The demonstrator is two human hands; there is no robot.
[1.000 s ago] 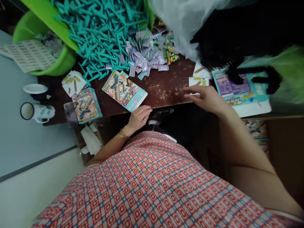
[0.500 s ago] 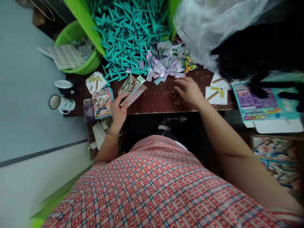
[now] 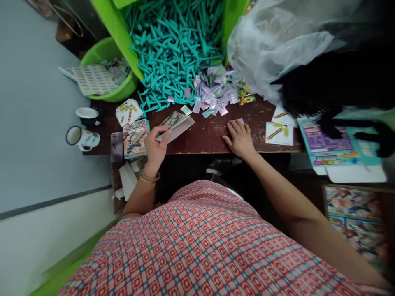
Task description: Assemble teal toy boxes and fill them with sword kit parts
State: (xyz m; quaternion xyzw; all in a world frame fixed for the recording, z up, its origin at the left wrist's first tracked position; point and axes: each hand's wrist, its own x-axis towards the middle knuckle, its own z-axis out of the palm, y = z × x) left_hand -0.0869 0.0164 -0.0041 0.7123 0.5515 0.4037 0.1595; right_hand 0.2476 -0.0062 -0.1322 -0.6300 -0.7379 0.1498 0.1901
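My left hand [image 3: 156,149] pinches the near edge of a folded printed card box [image 3: 179,126], its pale flap facing up to the right. My right hand [image 3: 240,139] lies on the dark red table [image 3: 203,137] with fingers spread, its fingertips over a small purple packet [image 3: 241,121]. Beyond the hands is a heap of small purple packets [image 3: 216,88], with teal pickaxe-shaped pieces [image 3: 169,53] spilling from a green bin [image 3: 108,24]. Left of my left hand lies a printed box [image 3: 135,139].
At the left are a phone [image 3: 116,146], a white mug [image 3: 82,138], picture cards [image 3: 128,112] and a green basin [image 3: 114,95]. To the right are more cards [image 3: 279,133], a plastic bag [image 3: 262,45], a flattened carton [image 3: 333,144] and a black furry item [image 3: 333,82].
My right hand has moved down toward the table edge and now rests flat over a small packet. My left hand still holds the card box. The whole view has shifted slightly.
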